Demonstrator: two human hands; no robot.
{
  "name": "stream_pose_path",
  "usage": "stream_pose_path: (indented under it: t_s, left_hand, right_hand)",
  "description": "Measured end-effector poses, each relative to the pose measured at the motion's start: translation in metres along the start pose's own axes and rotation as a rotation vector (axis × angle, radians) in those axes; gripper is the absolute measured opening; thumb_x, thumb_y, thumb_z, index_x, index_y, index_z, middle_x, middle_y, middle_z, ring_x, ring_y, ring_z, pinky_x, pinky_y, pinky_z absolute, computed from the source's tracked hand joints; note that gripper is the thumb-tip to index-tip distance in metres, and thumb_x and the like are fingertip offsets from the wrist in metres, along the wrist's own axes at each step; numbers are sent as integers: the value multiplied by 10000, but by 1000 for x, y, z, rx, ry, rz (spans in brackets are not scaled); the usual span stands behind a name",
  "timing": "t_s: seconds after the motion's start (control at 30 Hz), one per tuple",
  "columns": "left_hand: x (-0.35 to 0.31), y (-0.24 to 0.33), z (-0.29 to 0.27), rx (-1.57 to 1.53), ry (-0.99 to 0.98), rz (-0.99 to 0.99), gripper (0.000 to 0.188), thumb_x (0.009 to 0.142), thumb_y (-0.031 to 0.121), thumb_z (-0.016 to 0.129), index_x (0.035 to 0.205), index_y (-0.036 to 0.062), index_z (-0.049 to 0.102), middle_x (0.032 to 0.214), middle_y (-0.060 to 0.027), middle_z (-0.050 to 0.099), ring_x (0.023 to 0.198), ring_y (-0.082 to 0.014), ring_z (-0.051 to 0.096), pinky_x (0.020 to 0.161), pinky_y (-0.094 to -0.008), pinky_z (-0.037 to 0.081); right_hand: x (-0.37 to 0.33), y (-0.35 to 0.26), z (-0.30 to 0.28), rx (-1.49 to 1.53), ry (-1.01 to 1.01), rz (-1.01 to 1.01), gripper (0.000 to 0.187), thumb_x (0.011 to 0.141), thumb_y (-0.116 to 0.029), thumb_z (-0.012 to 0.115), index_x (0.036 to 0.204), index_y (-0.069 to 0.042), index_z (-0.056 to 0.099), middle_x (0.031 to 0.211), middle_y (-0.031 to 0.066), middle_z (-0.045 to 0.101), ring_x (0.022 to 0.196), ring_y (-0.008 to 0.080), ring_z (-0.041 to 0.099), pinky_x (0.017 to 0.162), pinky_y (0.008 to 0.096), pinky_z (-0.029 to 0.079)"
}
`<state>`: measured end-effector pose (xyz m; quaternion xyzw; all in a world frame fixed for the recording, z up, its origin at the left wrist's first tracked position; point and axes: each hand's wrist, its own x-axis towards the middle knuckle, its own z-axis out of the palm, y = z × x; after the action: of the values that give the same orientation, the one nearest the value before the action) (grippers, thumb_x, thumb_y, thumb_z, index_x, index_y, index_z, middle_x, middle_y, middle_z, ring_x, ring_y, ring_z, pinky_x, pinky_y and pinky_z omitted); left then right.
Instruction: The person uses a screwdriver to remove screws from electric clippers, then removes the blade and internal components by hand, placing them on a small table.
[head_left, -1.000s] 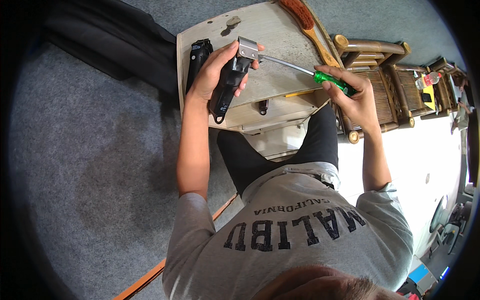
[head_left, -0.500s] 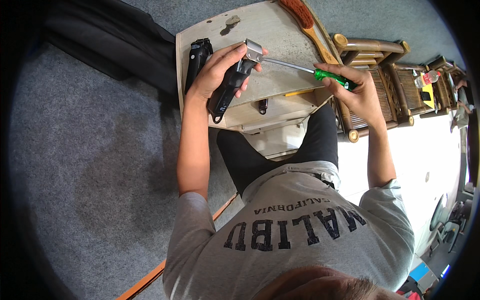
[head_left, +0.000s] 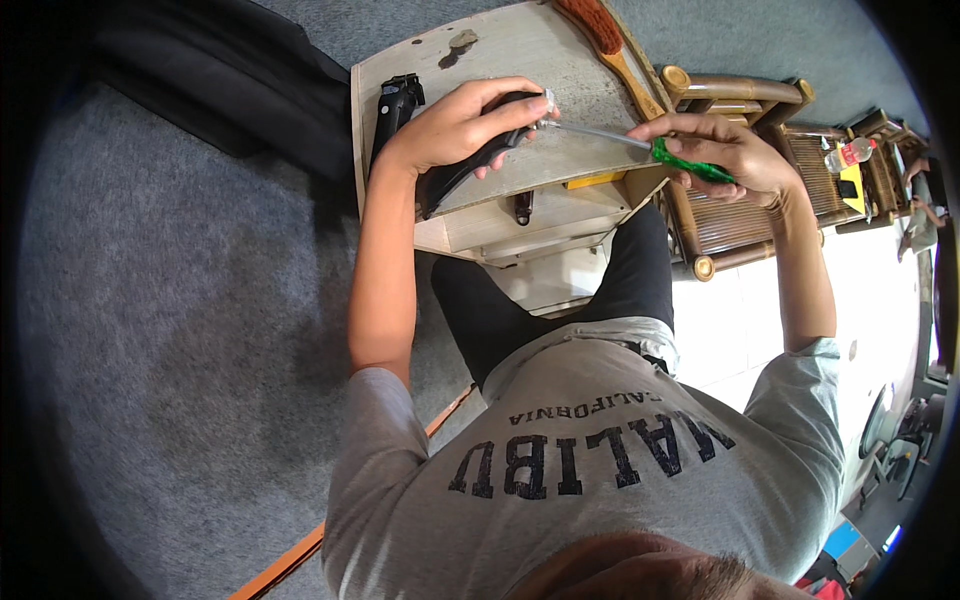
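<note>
My left hand (head_left: 458,130) is wrapped round a black hair clipper (head_left: 455,182), held tilted over the near edge of the wooden cabinet top (head_left: 500,50). Its metal blade end points to the upper right, partly covered by my fingers. In my right hand (head_left: 735,155) is a screwdriver (head_left: 690,165) with a green handle. The shaft runs left, and its tip meets the clipper's blade end; the exact contact spot is too small to make out. A second black clipper (head_left: 398,112) lies on the cabinet top, just left of my left hand.
A brush (head_left: 612,50) with reddish bristles and a wooden handle lies along the cabinet's right edge. Below the top, an open compartment holds a small dark object (head_left: 524,207) and something yellow (head_left: 594,180). Bamboo chairs (head_left: 740,215) stand at right; black cloth (head_left: 220,80) lies at left.
My left hand has turned the clipper, so its blade end now faces right, toward the screwdriver. My right hand has shifted right and slightly down with the screwdriver, its fingers re-placed on the handle.
</note>
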<state>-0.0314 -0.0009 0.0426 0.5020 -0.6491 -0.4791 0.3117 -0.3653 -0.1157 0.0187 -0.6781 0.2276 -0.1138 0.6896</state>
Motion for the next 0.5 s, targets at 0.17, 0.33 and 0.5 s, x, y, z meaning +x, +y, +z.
stream_pose_path:
  t_s: [0.17, 0.33, 0.5]
  left_hand:
    - [14, -3, -6, 45, -83, -41, 458, 1108, 418, 596, 1216, -13, 708, 949, -58, 678, 564, -94, 611, 515, -245, 494]
    - [25, -4, -9, 72, -94, 35, 486, 1102, 428, 597, 1166, -42, 701, 876, -64, 659, 537, -114, 598, 546, -285, 498]
    - [21, -5, -15, 19, -61, 9, 475, 1103, 431, 590, 1112, -32, 698, 772, -49, 628, 512, -110, 564, 529, -281, 469]
  right_hand:
    - [-1, 3, 7, 130, 1, 96, 351, 1111, -183, 597, 1431, -59, 673, 712, -6, 599, 386, -7, 404, 292, 166, 220]
    - [0, -1, 12, 30, 39, 114, 366, 1105, -289, 630, 1396, -82, 711, 687, -24, 590, 443, -7, 454, 365, 166, 297]
    - [3, -1, 23, -455, 123, -84, 371, 1100, -328, 634, 1361, -87, 743, 751, 5, 711, 655, 67, 641, 641, 272, 542]
